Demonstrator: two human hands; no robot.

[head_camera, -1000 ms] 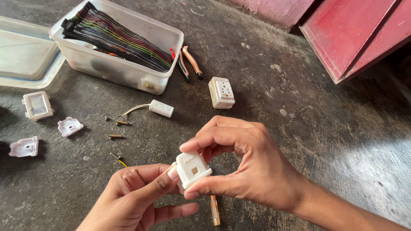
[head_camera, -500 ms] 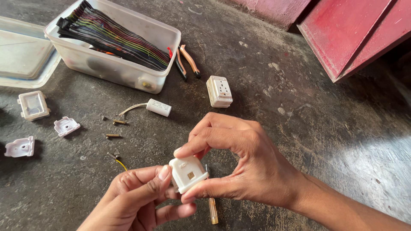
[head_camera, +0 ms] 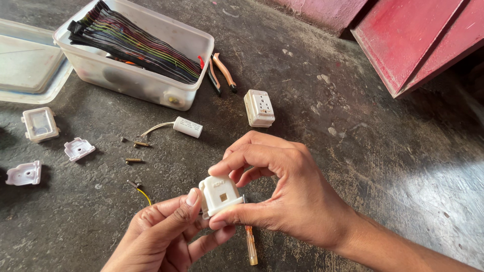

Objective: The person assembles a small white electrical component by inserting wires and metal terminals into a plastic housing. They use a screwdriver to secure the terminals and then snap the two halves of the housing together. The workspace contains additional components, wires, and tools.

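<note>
Pinching white plug part (head_camera: pixel 221 196) between right hand (head_camera: pixel 282 191) and left hand (head_camera: pixel 166 234), both grasping it, held lower than before

Soft daylight from the right, sharp focus, faint shadows.

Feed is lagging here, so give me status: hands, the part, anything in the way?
Left hand and right hand both pinching the small white plastic housing, held above the floor. Screwdriver lying under the hands. Loose screws apart, to the left.
</note>
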